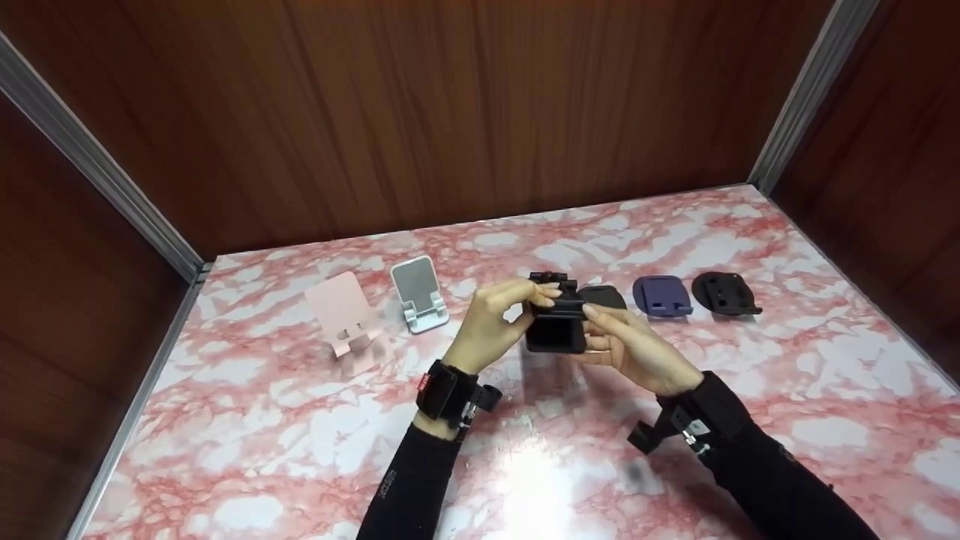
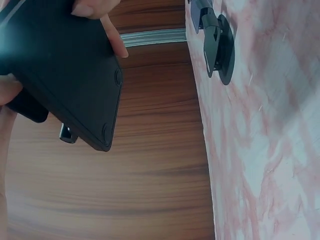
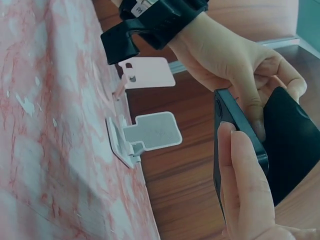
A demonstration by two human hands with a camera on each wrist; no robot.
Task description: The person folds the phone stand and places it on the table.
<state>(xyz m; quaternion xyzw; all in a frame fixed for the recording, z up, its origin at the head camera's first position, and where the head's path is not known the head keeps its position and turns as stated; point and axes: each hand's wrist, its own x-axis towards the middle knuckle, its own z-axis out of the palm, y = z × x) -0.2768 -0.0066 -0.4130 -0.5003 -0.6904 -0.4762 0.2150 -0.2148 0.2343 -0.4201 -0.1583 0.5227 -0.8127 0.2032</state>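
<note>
Both hands hold a black folding phone stand (image 1: 555,337) above the table. My left hand (image 1: 487,319) grips its left side and top, thumb and fingers curled over the edge. On the other side, my right hand (image 1: 637,349) pinches the stand with its fingers around the base. The right wrist view shows the stand's flat base (image 3: 240,122) between right thumb and fingers, and a dark panel (image 3: 292,145) tilted away from it, pinched by the left hand (image 3: 245,70). In the left wrist view the base's smooth underside (image 2: 70,75) faces the camera; part of the hinge is hidden.
A pink phone stand (image 1: 341,304) and a white one with a grey pad (image 1: 418,285) stand at the left. To the right lie a dark stand (image 1: 604,296), a purple one (image 1: 664,294) and a black round-based one (image 1: 724,292). Brown wood-grain panels (image 1: 480,120) enclose the marbled table (image 1: 285,442).
</note>
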